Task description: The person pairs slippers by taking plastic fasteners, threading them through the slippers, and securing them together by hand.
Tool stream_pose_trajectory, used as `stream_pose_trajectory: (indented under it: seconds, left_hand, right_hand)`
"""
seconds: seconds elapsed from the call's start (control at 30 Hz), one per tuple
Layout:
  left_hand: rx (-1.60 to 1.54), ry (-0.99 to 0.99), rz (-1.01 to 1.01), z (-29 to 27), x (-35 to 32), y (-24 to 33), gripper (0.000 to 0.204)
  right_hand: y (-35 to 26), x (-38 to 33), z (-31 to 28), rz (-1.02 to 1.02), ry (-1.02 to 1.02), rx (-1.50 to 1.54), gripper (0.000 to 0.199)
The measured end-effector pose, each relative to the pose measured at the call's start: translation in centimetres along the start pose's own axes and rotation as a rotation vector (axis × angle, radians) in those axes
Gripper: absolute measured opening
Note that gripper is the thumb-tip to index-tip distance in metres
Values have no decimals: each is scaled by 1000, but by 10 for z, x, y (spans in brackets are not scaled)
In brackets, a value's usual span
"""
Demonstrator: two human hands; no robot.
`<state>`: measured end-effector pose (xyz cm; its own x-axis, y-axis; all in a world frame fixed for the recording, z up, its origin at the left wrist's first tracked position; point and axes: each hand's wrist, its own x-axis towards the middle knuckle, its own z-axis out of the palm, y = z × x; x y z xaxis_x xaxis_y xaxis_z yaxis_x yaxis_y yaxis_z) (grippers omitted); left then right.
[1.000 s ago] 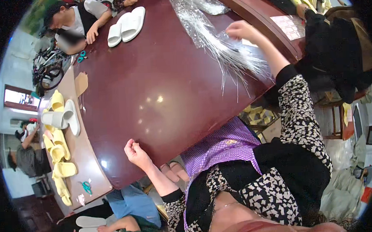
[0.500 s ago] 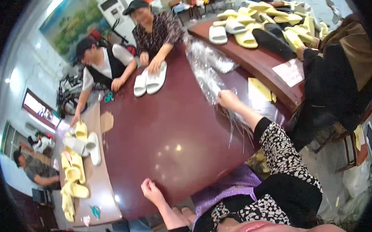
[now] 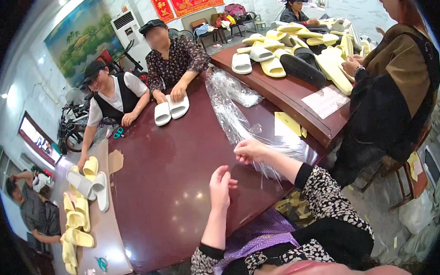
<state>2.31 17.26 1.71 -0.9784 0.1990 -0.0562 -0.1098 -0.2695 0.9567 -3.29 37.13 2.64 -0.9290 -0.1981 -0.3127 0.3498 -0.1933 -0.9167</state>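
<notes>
Above the dark red table, my right hand point(image 3: 250, 151) is closed in a pinch at the near end of a pile of clear plastic bags point(image 3: 226, 105). Whatever lies between its fingertips is too thin to make out. Just to its left, my left hand point(image 3: 222, 182) is raised with loosely bent fingers apart and nothing visible in it. Thin clear strips point(image 3: 268, 172) trail over the table under my right forearm. Across the table, a co-worker's hands rest on a pair of white slides point(image 3: 171, 110).
Yellow and grey slides point(image 3: 79, 207) line the left table beside teal scissors point(image 3: 102, 264). A big heap of yellow, white and black slides point(image 3: 295, 50) covers the raised table at right, near a paper sheet point(image 3: 325, 101). Co-workers stand or sit left, ahead and right.
My right hand has moved nearer and left from the plastic bags. My left hand has risen up and right toward it. The view has shifted slightly.
</notes>
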Motion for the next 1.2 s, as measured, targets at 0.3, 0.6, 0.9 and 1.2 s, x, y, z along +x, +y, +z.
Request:
stream_pose_trajectory:
  seconds: [0.3,0.6,0.9,1.2]
  left_hand:
    - [-196,-166,-322,12,25,-29,20]
    - [-238,-62,-312,7,32,-21,15]
    - [-565,32,-422,-10,39,-25,5]
    - [-733,-43,-501,-67,4,-3,21]
  right_hand:
    - [22,3,4,-106,-20,-45,13]
    - [19,1,37,-185,56,-179,12]
    - [34,4,0,-868,159,-1455,32]
    - [41,26,-54,-670,247,-1612,37]
